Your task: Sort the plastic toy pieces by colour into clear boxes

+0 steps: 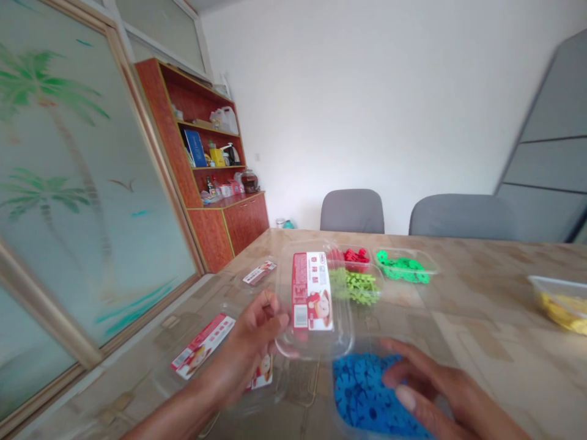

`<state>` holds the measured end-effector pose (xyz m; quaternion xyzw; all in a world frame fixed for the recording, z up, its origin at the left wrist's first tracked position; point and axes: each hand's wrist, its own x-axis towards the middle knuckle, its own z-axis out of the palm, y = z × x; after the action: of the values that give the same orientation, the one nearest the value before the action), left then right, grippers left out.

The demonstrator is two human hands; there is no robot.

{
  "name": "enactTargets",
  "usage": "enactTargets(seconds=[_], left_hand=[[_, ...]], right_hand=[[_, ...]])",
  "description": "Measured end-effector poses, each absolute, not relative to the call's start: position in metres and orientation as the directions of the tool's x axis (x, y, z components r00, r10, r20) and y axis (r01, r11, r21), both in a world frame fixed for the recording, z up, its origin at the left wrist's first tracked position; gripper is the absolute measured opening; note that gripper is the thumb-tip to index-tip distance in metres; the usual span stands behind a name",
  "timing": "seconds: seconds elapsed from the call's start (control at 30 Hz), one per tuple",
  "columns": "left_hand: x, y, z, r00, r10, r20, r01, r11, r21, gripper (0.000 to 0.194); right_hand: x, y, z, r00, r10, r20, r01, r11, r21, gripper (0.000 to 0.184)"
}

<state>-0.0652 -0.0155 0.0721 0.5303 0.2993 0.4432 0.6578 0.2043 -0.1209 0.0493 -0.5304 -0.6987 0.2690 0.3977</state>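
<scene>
My left hand [260,324] pinches the left edge of a clear plastic lid [342,333], which it holds up tilted over the table. A red and white label [312,292] is stuck on the lid. Below and to the right stands a clear tub of blue snowflake-shaped plastic pieces [362,391]. Over that tub's right side is my right hand [426,385], fingers apart and slightly curled; whether it touches the tub or the pieces I cannot tell. More labelled clear lids [204,346] lie on the table to the left, one partly hidden beneath my left wrist.
Beyond the lid are tubs of light green pieces [362,287], red pieces [355,255] and green pieces [403,269]. A tub of yellow pieces [564,308] stands at the right. Grey chairs [352,211] line the table's far side. A wooden cabinet [243,223] stands behind, left.
</scene>
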Motion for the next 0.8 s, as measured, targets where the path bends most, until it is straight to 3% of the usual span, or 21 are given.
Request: enactTargets(seconds=[0.2, 0.37, 0.53, 0.67, 0.8], left_hand=[[-0.037, -0.046, 0.05, 0.587, 0.809, -0.029, -0.233, 0.203, 0.951, 0.043], [-0.028, -0.055, 0.036, 0.687, 0.726, 0.026, -0.179, 0.135, 0.974, 0.039], [-0.035, -0.049, 0.029, 0.789, 0.599, 0.137, -0.161, -0.014, 0.987, 0.039], [-0.044, -0.039, 0.039, 0.703, 0.702, 0.114, -0.031, -0.13, 0.991, 0.053], [-0.052, -0.027, 0.052, 0.65, 0.758, 0.057, 0.042, -0.111, 0.993, 0.053]], right_hand=[[0.194, -0.118, 0.04, -0.111, 0.99, 0.091, 0.299, 0.121, -0.947, 0.057], [0.198, -0.112, 0.035, -0.105, 0.993, 0.045, 0.13, 0.059, -0.99, 0.061], [0.21, -0.109, 0.046, 0.006, 0.995, 0.104, 0.226, 0.1, -0.969, 0.056], [0.228, -0.107, 0.065, 0.049, 0.988, 0.149, 0.39, 0.118, -0.913, 0.048], [0.246, -0.103, 0.074, 0.08, 0.987, 0.141, 0.435, 0.092, -0.896, 0.053]])
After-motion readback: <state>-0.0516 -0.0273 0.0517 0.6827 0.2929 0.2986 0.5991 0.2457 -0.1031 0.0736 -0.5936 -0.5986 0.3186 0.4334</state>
